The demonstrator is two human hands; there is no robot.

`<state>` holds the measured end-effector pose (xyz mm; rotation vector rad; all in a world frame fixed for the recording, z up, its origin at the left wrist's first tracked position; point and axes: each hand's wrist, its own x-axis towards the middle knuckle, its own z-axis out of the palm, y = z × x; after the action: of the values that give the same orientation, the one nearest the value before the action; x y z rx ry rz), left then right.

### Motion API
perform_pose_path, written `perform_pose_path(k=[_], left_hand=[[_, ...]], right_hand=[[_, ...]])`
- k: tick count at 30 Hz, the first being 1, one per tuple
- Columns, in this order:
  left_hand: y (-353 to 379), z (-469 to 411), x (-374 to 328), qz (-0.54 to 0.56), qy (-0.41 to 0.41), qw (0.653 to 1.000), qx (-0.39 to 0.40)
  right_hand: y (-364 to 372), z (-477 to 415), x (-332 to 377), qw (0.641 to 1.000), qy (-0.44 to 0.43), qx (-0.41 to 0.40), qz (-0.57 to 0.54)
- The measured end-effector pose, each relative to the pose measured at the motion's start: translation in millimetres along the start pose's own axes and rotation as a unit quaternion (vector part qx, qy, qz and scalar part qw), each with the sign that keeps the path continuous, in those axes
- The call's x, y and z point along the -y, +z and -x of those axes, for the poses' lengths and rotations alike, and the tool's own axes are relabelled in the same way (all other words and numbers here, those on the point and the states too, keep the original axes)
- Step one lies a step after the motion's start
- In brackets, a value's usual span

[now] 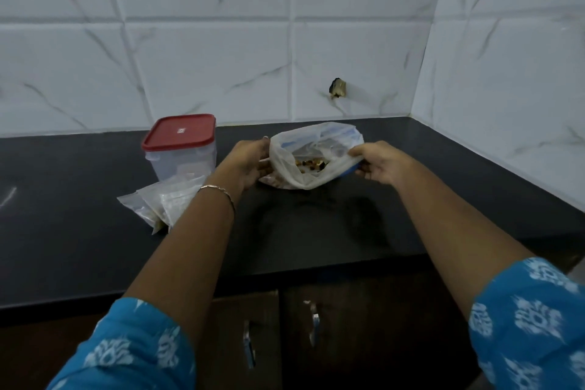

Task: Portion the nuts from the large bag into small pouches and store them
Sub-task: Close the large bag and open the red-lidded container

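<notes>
Black counter (316,231) runs into the tiled corner. Our left hand (250,165) and right hand (380,165) pinch opposite rims of the large bag (311,142), fingers (359,152) curled and mouth stretched wide. Its nuts (311,164) look blurred. At left, small pouches (167,203), partly behind our forearm, touch a red-lidded container (180,152). Bare counter reaches the front edge.

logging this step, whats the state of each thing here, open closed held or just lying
large bag: mouth pulled open, nuts showing inside
left hand: grips the bag's left edge
right hand: pinches the bag's right edge
container: upright, red lid on
small pouches: lying in a loose pile against the container, untouched, contents unclear
cabinet doors: shut
</notes>
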<state>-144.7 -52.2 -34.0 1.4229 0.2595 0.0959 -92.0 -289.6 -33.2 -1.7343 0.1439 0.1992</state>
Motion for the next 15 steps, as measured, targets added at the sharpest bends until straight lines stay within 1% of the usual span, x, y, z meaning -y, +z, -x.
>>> perform_pose_path(k=[2,4,6,8,11,13,15], left_hand=[[-7,1,-13,0.050,-0.044,0.997,0.045],[-14,1,-26,0.076,-0.066,0.992,0.069],[-19,-2,-36,0.080,-0.066,0.992,0.073],[-21,-6,-44,0.082,-0.056,0.993,0.068],[-21,-14,-52,0.076,-0.043,0.994,0.061],[-21,-21,-59,0.035,-0.039,0.997,0.056],[-20,-29,-69,-0.021,-0.036,0.998,0.046]], right_hand=[[2,1,15,0.996,0.004,0.041,-0.081],[4,3,30,0.986,-0.002,0.081,-0.146],[4,3,42,0.973,-0.010,0.102,-0.209],[5,-2,52,0.960,-0.015,0.099,-0.261],[7,-14,62,0.951,-0.021,0.086,-0.297],[9,-23,69,0.949,-0.021,0.079,-0.304],[10,-30,75,0.957,-0.022,0.056,-0.283]])
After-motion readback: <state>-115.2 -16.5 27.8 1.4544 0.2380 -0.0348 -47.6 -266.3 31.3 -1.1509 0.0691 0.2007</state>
